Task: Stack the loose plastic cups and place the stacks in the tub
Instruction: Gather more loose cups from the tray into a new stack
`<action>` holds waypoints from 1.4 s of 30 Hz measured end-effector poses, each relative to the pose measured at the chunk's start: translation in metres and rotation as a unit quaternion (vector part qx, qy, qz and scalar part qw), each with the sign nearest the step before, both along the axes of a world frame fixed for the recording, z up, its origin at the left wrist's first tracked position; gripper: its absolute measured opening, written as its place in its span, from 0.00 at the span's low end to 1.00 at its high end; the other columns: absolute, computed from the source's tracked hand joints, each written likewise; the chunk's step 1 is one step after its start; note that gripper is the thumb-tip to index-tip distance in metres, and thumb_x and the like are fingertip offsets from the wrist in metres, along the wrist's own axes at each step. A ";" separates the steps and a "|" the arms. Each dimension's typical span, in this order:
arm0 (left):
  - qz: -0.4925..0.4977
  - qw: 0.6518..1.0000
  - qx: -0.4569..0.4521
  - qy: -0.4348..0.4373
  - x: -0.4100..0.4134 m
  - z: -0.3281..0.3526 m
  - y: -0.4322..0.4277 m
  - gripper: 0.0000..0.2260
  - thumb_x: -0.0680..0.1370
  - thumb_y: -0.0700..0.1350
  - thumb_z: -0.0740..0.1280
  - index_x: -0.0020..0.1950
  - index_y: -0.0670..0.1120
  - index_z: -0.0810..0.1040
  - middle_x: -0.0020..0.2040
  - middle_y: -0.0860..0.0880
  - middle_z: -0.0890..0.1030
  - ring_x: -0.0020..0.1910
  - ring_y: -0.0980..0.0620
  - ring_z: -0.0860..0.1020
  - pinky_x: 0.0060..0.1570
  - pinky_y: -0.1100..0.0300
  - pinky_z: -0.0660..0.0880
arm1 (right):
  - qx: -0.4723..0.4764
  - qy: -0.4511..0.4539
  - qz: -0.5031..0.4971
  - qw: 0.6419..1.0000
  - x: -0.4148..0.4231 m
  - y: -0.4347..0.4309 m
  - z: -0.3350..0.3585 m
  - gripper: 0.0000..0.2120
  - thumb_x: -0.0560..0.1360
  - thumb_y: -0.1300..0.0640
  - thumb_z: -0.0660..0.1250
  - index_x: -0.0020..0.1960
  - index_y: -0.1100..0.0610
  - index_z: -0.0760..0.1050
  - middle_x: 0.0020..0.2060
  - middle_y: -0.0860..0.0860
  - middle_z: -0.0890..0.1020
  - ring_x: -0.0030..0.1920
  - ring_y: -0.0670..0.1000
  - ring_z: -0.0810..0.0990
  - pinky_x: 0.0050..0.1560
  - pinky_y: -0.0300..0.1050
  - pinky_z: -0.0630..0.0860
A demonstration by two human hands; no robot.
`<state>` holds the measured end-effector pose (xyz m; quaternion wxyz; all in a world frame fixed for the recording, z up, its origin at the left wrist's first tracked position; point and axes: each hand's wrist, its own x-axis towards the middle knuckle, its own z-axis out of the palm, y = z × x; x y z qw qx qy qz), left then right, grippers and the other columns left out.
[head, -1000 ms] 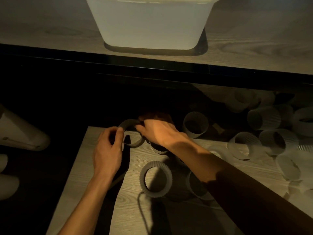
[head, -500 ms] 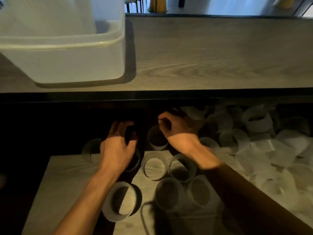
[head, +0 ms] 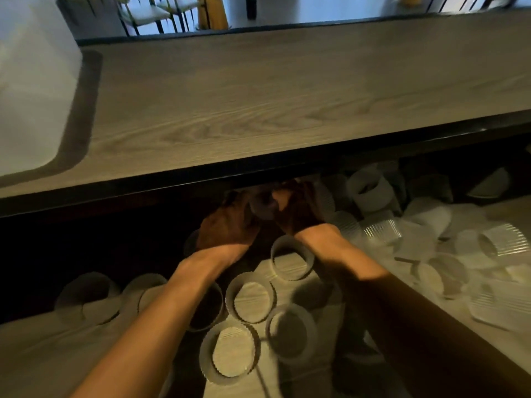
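Note:
Both hands reach into the dark gap under the counter edge. My left hand and my right hand meet around one ribbed plastic cup, fingers curled on its sides; the shadow hides the details. Several loose cups stand open-side up on the low wooden surface below my wrists, among them one cup by my right wrist and another between my forearms. A heap of tipped cups spreads to the right. The white tub sits on the counter at far left.
The wooden counter overhangs the hands with a black front edge. Two more cups stand at the low surface's left edge. Chairs and a yellow object show beyond the counter's far side.
The view has swung right, so the tub slid to the left edge. Both hands moved forward under the counter edge and came together on one cup.

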<state>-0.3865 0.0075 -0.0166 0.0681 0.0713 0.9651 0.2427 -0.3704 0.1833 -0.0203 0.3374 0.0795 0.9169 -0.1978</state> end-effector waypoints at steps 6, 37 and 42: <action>0.018 0.999 -0.012 -0.044 -0.003 -0.006 0.021 0.32 0.78 0.56 0.69 0.79 0.53 0.60 0.76 0.43 0.65 0.73 0.42 0.66 0.72 0.46 0.64 | -0.063 0.144 -0.001 0.988 -0.018 0.003 -0.005 0.09 0.81 0.49 0.65 0.51 0.55 0.77 0.48 0.52 0.80 0.53 0.53 0.81 0.58 0.48 0.77; -0.042 0.983 -0.051 -0.169 0.044 -0.002 0.008 0.09 0.78 0.57 0.69 0.53 0.55 0.75 0.50 0.53 0.79 0.52 0.51 0.78 0.58 0.50 0.75 | -0.194 0.269 -0.121 0.936 -0.006 0.028 -0.027 0.05 0.83 0.53 0.62 0.51 0.44 0.73 0.43 0.40 0.75 0.42 0.38 0.74 0.36 0.28 0.65; -0.063 0.988 -0.074 -0.124 0.059 0.004 0.005 0.20 0.75 0.60 0.71 0.63 0.54 0.73 0.56 0.52 0.79 0.56 0.50 0.78 0.60 0.51 0.75 | -0.118 0.191 -0.091 0.970 0.003 0.023 -0.021 0.12 0.79 0.55 0.65 0.62 0.44 0.74 0.54 0.47 0.77 0.56 0.50 0.77 0.53 0.45 0.74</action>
